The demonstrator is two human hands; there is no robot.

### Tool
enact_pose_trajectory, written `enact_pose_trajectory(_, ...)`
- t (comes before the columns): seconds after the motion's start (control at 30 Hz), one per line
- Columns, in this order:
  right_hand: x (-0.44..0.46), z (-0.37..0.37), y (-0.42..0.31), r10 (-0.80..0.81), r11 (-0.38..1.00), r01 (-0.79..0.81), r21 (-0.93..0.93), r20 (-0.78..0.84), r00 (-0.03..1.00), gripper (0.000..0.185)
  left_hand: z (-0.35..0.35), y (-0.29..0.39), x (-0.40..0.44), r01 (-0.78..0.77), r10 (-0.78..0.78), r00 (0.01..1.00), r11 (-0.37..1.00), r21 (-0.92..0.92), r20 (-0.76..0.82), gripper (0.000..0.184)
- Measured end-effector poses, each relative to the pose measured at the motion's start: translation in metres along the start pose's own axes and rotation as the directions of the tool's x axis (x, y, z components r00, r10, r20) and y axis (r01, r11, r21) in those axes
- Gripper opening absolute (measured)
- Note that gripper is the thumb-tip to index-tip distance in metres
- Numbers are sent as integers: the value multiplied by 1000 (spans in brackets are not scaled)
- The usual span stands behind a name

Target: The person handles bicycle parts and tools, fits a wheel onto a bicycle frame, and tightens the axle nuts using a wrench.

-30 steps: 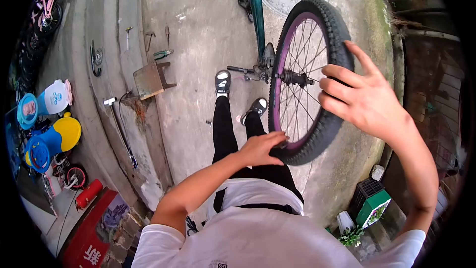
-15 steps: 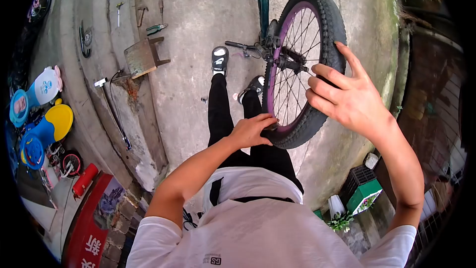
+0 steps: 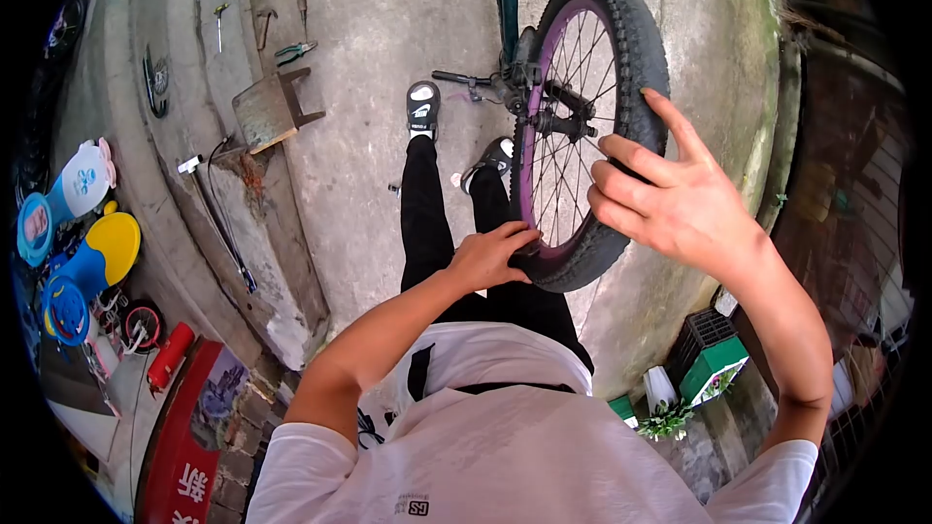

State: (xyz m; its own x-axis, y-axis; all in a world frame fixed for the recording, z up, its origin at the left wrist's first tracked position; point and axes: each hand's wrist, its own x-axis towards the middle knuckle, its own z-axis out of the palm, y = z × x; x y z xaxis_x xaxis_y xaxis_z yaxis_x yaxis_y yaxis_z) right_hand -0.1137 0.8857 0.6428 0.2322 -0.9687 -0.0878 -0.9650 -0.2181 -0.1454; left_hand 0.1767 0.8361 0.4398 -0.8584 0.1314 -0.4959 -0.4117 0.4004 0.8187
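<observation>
A bicycle wheel with a purple rim and a knobby black tyre stands tilted in front of me, beside the handlebar and the green frame of a bicycle. My left hand grips the lower edge of the wheel, fingers over the rim and thumb under the tyre. My right hand is on the right side of the tyre, its index finger on the tread and the other fingers bent over the sidewall near the axle. The black hub shows between the spokes.
A small wooden stool stands left, with pliers and a hammer near it. A floor pump lies on the steps. A green planter box is at lower right; a red fire extinguisher is at lower left.
The wheel and both hands have shifted slightly left and up in view. The whole scene has moved as the camera turned. Both hands keep about the same places on the wheel.
</observation>
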Motion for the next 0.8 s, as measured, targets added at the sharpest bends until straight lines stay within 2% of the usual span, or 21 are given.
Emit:
enact_pose_trajectory(0.4,-1,9,3,8,1000,-8,25,-24,1000,10,-1,-5,-1,-8,8,1000,1000,9,-6,82)
enact_pose_trajectory(0.47,0,7,4,5,1000,-5,28,-20,1000,10,-6,-2,-1,36,-34,998,999,-34,60,79)
enact_pose_trajectory(0.63,-1,9,5,-6,999,7,42,-16,1000,9,-5,-5,1,10,-8,998,1000,-28,54,79)
enact_pose_trajectory(0.73,-9,5,9,13,995,-12,97,-13,1000,19,-4,-7,-1,-4,5,999,1000,-10,49,81)
enact_pose_trajectory(0.8,-17,-6,15,147,985,-141,100,-57,988,35,-9,-6,-3,-5,5,998,1000,-1,63,81)
